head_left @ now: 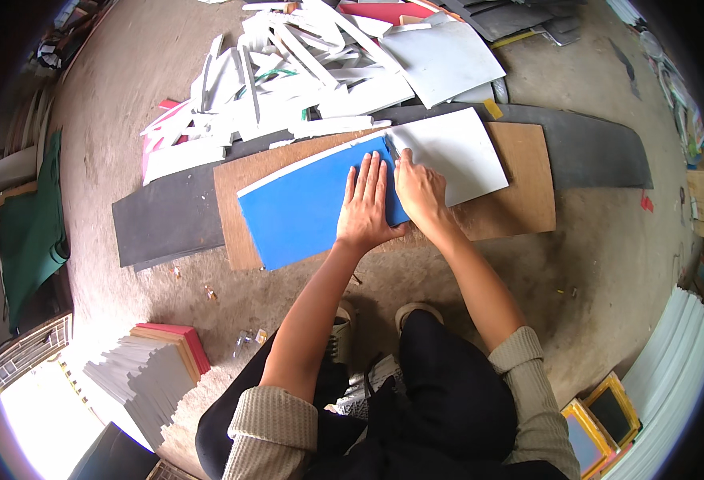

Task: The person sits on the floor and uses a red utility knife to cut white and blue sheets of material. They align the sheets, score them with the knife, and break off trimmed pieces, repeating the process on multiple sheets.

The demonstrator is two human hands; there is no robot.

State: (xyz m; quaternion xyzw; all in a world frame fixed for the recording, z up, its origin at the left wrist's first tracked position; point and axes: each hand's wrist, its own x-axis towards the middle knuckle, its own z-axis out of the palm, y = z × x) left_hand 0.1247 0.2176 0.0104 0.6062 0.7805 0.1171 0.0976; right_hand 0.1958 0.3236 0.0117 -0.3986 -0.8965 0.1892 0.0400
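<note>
My left hand (pixel 364 210) lies flat on a blue rectangular sheet (pixel 296 210), its fingers stretched toward the far edge. Beside it, my right hand (pixel 420 190) is closed around a slim utility knife (pixel 392 147), mostly hidden by the fingers. The knife's tip is at the blue sheet's right edge, near its far corner. Beneath the blue piece is a white sheet (pixel 456 154), showing on the right and as a thin strip along the far edge. Both sheets rest at a slant on a brown board (pixel 528 176).
Dark grey sheets (pixel 168 216) lie under the brown board. Beyond is a heap of white offcuts (pixel 288 80). A stack of grey and red sheets (pixel 148 364) stands at lower left, a green sheet (pixel 36 232) at far left. Yellow-framed panels (pixel 600 424) and pale sheets (pixel 676 360) are at lower right.
</note>
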